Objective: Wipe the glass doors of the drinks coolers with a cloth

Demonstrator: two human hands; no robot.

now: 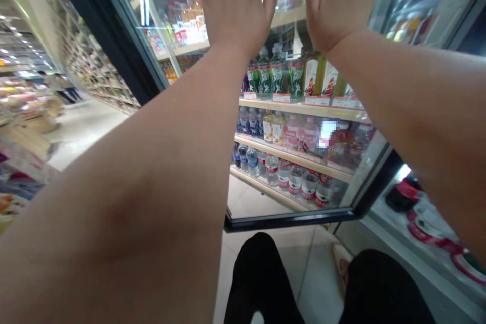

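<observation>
My left hand (239, 0) is raised at the top of the head view, back toward me, fingers stretched out and thumb apart. It lies in front of the pane of a black-framed glass door (292, 220); its fingertips are cut off by the upper edge. Beside it, my right hand (341, 0) is held up against the same pane, thumb extended, the other fingers mostly beyond the frame. Nothing shows in either hand. Whether the palms press on the glass is hidden. Through the pane I see green-labelled bottles (277, 73) and pink bottles (299, 131) on shelves.
Clear water bottles (296, 179) fill the lowest shelf. At the right, bottles with red-and-white labels (429, 223) stand on a cooler shelf. My black-clad knees (261, 278) are below the door. Left lie a tiled aisle (87, 134), stocked shelves, boxes and distant people (66, 86).
</observation>
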